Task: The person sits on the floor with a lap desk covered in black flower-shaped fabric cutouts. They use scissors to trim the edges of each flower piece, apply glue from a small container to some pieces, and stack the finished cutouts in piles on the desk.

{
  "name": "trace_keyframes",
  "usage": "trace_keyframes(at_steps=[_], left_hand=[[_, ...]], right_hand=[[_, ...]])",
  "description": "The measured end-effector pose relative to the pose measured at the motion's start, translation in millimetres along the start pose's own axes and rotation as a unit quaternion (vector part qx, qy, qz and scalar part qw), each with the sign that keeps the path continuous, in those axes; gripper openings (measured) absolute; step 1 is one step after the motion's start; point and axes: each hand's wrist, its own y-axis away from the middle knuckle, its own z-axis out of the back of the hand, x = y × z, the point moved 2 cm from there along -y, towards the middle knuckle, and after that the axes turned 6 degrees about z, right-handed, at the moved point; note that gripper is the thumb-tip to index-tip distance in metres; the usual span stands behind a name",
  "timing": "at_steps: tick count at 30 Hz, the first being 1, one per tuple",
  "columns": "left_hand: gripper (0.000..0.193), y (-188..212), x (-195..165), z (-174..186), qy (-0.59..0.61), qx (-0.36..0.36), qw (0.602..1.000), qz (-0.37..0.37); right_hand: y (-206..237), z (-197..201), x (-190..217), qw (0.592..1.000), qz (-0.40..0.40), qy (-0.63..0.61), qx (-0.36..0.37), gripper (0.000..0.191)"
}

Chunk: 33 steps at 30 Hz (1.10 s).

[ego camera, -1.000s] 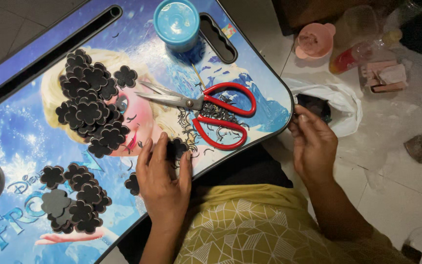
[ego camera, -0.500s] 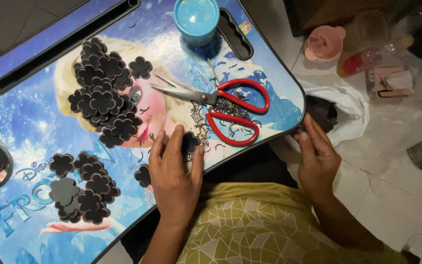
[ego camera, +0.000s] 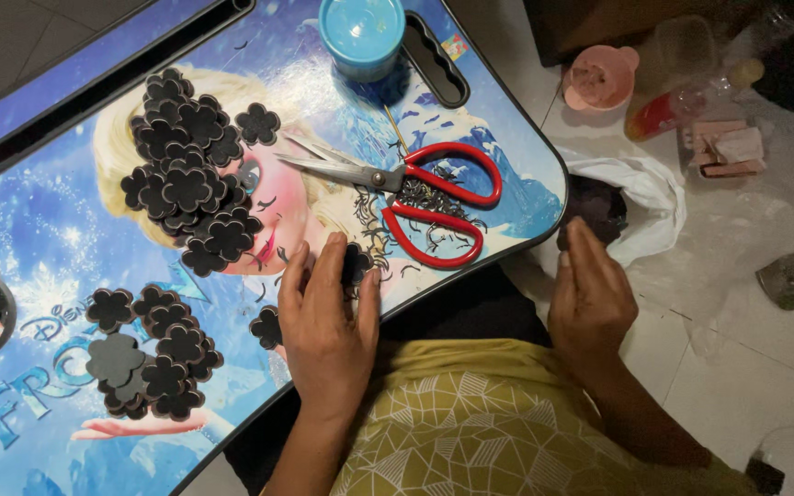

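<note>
Looks like sorting cut pieces: left hand point(ego camera: 328, 317) lies flat, fingers spread over a black flower cutout point(ego camera: 357, 262) just below the red scissors point(ego camera: 415, 193). Right hand point(ego camera: 590, 294), right of them, pinches a dark scrap at the white bag point(ego camera: 654, 197). Next probably needs a pickup. Scissor tips point left, long axis roughly sideways.

A blue picture-printed lap table point(ego camera: 39, 211) carries black flower cutouts point(ego camera: 186, 184), red-handled scissors point(ego camera: 415, 197) and a blue tub point(ego camera: 362, 32).

Bare left hand point(ego camera: 328, 321), bare right hand point(ego camera: 590, 303), no sleeves showing; a mustard-yellow top point(ego camera: 498, 422) with white geometric lines.
</note>
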Motion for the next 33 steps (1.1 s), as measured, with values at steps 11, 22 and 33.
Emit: trace_keyframes(at_steps=[11, 22, 33], left_hand=[[0.050, 1, -1, 15, 0.134, -0.026, 0.988, 0.075], [0.044, 27, 32, 80, 0.026, -0.098, 0.987, 0.127], [0.042, 33, 58, 97, -0.080, -0.052, 0.986, 0.139]], right_hand=[[-43, 32, 53, 0.989, 0.073, -0.088, 0.098, 0.026], [-150, -16, 90, 0.874, 0.160, 0.182, 0.422, 0.048], [-157, -17, 104, 0.871, 0.176, 0.184, 0.419, 0.051]])
